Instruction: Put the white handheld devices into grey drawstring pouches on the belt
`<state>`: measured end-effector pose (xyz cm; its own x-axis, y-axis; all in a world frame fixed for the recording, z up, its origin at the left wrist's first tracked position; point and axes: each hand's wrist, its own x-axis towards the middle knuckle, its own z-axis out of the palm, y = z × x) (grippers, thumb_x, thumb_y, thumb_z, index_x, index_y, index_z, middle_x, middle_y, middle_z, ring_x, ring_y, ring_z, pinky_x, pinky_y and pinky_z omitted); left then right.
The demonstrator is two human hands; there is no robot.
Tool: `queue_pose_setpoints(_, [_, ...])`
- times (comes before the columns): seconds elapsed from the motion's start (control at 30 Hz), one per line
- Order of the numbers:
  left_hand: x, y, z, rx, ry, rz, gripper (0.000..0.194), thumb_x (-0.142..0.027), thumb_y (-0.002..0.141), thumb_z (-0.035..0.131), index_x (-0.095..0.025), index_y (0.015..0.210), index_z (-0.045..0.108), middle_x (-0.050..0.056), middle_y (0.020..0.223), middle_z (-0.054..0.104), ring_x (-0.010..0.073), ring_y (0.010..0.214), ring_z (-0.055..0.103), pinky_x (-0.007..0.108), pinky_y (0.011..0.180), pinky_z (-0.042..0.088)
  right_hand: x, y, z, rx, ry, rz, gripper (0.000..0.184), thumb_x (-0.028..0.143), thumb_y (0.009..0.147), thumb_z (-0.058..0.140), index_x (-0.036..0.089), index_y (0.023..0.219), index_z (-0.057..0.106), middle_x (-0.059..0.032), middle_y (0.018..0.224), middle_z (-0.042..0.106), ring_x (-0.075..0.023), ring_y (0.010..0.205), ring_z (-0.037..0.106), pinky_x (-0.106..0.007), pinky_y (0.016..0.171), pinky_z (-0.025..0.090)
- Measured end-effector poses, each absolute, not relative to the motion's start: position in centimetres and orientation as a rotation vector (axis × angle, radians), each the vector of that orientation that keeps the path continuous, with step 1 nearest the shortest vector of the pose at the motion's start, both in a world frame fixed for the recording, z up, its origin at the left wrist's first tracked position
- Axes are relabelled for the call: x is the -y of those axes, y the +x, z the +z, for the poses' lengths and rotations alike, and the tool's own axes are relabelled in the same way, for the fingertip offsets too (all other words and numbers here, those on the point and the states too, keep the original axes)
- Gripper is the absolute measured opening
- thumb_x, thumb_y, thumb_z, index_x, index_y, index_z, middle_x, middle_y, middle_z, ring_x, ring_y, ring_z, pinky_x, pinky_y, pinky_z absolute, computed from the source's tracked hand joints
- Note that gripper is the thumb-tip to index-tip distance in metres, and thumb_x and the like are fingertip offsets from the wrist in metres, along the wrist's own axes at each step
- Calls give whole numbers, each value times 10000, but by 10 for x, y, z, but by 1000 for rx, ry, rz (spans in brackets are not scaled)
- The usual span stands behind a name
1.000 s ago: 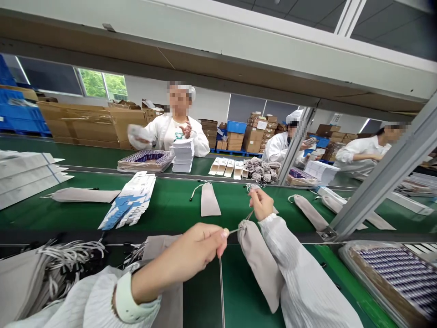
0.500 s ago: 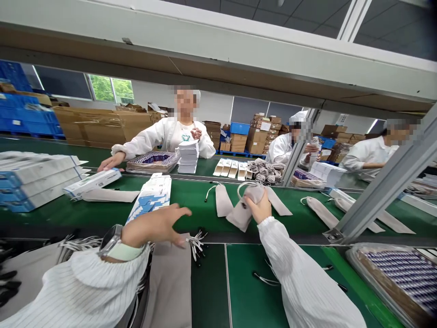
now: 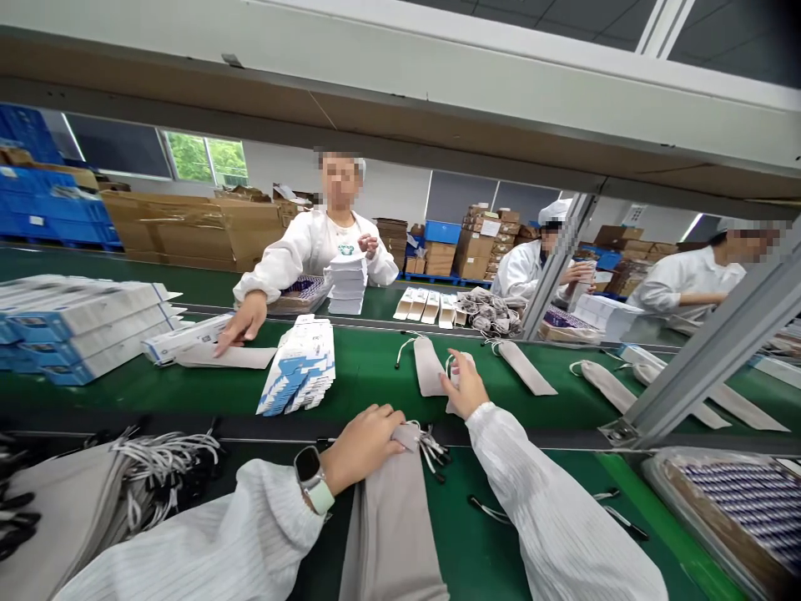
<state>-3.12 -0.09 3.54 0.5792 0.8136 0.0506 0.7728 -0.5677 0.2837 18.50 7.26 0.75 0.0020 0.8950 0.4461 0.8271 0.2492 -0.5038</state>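
Observation:
My left hand (image 3: 366, 446), with a watch at its wrist, is closed over the corded end of a stack of grey drawstring pouches (image 3: 404, 526) on the near bench. White cords with black ends stick out beside its fingertips. Over the green conveyor belt (image 3: 356, 359), my right hand (image 3: 466, 386) has its fingers apart. Partly hidden behind that hand, a grey pouch lies on the belt. Another flat pouch (image 3: 429, 367) rests just left of it, and a third pouch (image 3: 524, 367) to its right.
A fanned pile of blue-white cartons (image 3: 300, 363) and stacked long boxes (image 3: 93, 325) stand on the belt at left. A co-worker's hand (image 3: 244, 321) touches a pouch there. A metal post (image 3: 707, 342) rises at right, near a plastic-wrapped tray (image 3: 738, 509). More pouches (image 3: 68, 492) lie lower left.
My left hand has come down onto the pouch stack, which has shifted right with it. My right hand has lowered its pouch to the belt and spread its fingers. The co-worker's hand has moved right.

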Motion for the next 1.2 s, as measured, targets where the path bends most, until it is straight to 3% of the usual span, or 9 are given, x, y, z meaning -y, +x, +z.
queue_pose_setpoints(0.1, [-3,-27,20,-1302,2645,544,274,-395,755,498,-187,933,504,50,921,535,211,896,482,317,786,374,-54,157,15,2012,-1184,225,385,249,748,415,191,1128,392,-62,946,514,-151,834,505,-275,705,428])
queue_pose_setpoints(0.2, [-8,-27,10,-1293,2706,640,260,-378,739,503,-157,875,514,66,879,552,215,843,499,335,775,387,-33,134,10,2239,-946,262,341,215,708,442,190,1048,442,-45,894,527,-147,820,502,-271,730,420])
queue_pose_setpoints(0.37, [-10,-25,2,-1344,2730,573,205,-289,683,527,-150,833,541,58,841,583,197,788,532,297,752,415,-17,121,-14,2332,-1003,183,337,210,721,404,164,1055,426,-77,984,547,-193,891,509,-339,783,396])
queue_pose_setpoints(0.63, [-9,-17,6,-1308,2749,464,222,-294,710,496,-125,835,566,83,827,584,212,807,538,305,765,400,-16,123,-17,2353,-1043,115,350,250,760,368,127,1084,421,-100,984,560,-190,904,514,-316,799,400])
queue_pose_setpoints(0.77, [-11,-37,38,-1175,2779,316,322,-337,680,554,-137,933,560,68,863,575,195,807,533,273,743,396,-17,124,-18,2373,-1062,81,346,274,775,361,136,1081,440,-81,916,564,-181,852,512,-294,774,398])
queue_pose_setpoints(0.87, [-11,-65,87,-1158,2785,278,329,-369,700,549,-157,952,555,57,940,553,189,890,500,271,801,356,-18,125,-18,2424,-1053,26,279,291,801,326,145,930,525,-72,791,551,-180,789,501,-283,735,387])
queue_pose_setpoints(1.0, [-6,-77,124,-1393,2661,704,258,-349,815,389,-154,888,540,30,896,550,149,848,500,257,768,358,-18,126,-17,2442,-1051,9,257,276,809,316,154,815,541,-66,745,529,-173,754,488,-273,713,373])
queue_pose_setpoints(1.1, [3,-51,95,-1724,2435,1018,261,-261,850,286,-136,857,515,48,866,545,154,835,494,285,770,361,-17,126,-18,2426,-1066,-17,251,277,811,319,155,793,537,-63,725,521,-172,739,485,-274,701,371])
queue_pose_setpoints(1.2, [11,-18,40,-1715,2453,1034,223,-175,827,294,-136,791,511,50,778,544,156,769,499,285,721,384,-18,125,-22,2423,-1033,-79,238,257,809,327,148,779,536,-70,729,525,-178,735,482,-287,703,373])
